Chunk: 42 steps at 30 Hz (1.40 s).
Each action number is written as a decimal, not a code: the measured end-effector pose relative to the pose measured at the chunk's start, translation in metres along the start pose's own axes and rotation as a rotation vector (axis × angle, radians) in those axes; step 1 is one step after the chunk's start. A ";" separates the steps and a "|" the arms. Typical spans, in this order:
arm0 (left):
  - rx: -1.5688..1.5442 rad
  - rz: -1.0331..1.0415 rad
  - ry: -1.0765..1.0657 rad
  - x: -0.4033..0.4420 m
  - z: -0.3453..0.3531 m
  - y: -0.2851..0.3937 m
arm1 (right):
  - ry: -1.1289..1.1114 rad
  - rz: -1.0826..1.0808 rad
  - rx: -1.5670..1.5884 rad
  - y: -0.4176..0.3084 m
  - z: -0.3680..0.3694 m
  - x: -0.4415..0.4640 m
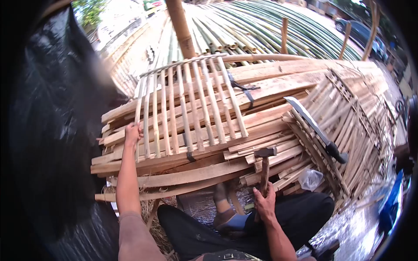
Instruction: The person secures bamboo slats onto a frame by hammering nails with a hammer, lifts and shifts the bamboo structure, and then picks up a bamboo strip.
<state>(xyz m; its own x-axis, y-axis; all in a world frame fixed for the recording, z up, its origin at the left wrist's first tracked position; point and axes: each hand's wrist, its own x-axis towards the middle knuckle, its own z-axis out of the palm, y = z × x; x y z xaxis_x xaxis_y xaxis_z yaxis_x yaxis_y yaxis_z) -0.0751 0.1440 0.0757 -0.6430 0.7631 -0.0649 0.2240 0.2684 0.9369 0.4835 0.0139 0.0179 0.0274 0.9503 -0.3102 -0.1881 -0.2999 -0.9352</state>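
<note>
A rack of parallel bamboo slats (185,108), joined by a crosspiece at its far end, lies on a stack of split bamboo and wooden strips. My left hand (133,132) is closed around the slat at the rack's left edge. Low and to the right, my right hand (264,201) grips the wooden handle of a hammer (265,153), its metal head pointing up and away from me. Beyond the hammer, a machete (307,117) with a black handle rests on the bamboo pile at the right.
Long wooden strips (183,175) run crosswise before my knees. More slatted bamboo pieces (348,126) are heaped at the right, near a clear plastic bag (310,179). Black sheeting (56,130) hangs at the left. Green bamboo poles (261,28) and an upright post (180,28) stand beyond.
</note>
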 end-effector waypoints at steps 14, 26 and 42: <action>0.228 0.634 0.174 -0.054 -0.003 -0.064 | 0.069 -0.394 -0.590 -0.063 0.001 0.040; 0.354 0.185 -0.211 -0.420 0.055 -0.143 | 0.164 -0.750 -1.195 -0.139 -0.009 0.184; 0.951 0.288 -0.564 -0.331 0.016 -0.198 | 0.079 -1.039 -1.035 -0.189 -0.129 0.080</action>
<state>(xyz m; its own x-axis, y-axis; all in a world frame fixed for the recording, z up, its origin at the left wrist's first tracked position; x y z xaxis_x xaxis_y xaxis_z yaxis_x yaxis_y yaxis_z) 0.1053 -0.1527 -0.0935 -0.1115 0.9592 -0.2597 0.9281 0.1939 0.3180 0.6484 0.1358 0.1482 -0.2331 0.7753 0.5870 0.7202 0.5432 -0.4315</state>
